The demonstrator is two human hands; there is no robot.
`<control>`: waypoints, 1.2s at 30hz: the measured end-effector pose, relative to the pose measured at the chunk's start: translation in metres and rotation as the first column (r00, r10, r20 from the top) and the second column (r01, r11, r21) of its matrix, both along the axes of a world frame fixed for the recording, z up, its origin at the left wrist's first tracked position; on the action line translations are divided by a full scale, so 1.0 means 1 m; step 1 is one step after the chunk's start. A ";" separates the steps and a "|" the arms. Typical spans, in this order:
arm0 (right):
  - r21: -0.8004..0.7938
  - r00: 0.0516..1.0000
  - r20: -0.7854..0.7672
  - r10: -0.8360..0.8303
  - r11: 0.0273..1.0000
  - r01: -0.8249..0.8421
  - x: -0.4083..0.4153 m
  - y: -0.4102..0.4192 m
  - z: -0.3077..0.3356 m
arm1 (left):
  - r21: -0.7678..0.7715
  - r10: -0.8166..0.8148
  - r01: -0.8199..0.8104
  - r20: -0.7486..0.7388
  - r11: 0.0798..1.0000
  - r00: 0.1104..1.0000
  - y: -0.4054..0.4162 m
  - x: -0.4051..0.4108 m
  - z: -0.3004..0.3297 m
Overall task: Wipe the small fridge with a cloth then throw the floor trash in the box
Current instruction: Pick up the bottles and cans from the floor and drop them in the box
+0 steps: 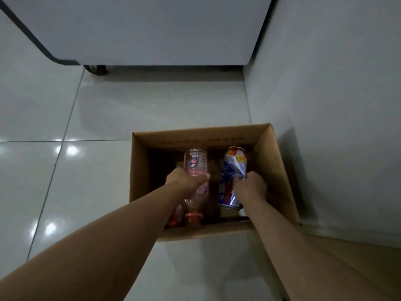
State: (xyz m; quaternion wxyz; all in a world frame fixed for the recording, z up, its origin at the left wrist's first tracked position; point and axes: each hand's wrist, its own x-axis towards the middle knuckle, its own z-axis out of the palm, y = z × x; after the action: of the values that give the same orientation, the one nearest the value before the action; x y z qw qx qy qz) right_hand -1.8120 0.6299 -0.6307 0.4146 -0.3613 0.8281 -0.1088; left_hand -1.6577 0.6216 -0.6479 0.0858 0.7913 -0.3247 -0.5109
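The small fridge (pixel 152 29) stands on the tiled floor (pixel 65 170). An open cardboard box (pixel 280 170) sits against the wall. Over it, the left hand (pixel 184 181) grips a clear plastic bottle (pixel 196 161); the right hand (pixel 251 187) grips a crushed beer can (pixel 231 170).

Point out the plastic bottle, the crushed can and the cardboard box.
plastic bottle (pixel 196 161): head view, on its labelled upper body.
crushed can (pixel 233 168): head view, on its dented side.
cardboard box (pixel 201 135): head view, on its far inner wall.
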 end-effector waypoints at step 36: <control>0.096 0.978 -0.009 0.209 0.974 -0.207 0.021 0.054 0.258 | -0.060 -0.177 0.176 -0.008 0.982 0.984 0.058 0.033 0.272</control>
State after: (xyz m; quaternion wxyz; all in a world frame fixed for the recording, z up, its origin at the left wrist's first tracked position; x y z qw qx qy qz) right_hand -1.7913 0.6835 -0.3732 0.4323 -0.4271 0.7939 -0.0218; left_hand -1.6243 0.6798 -0.3764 0.0655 0.7531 -0.4080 -0.5120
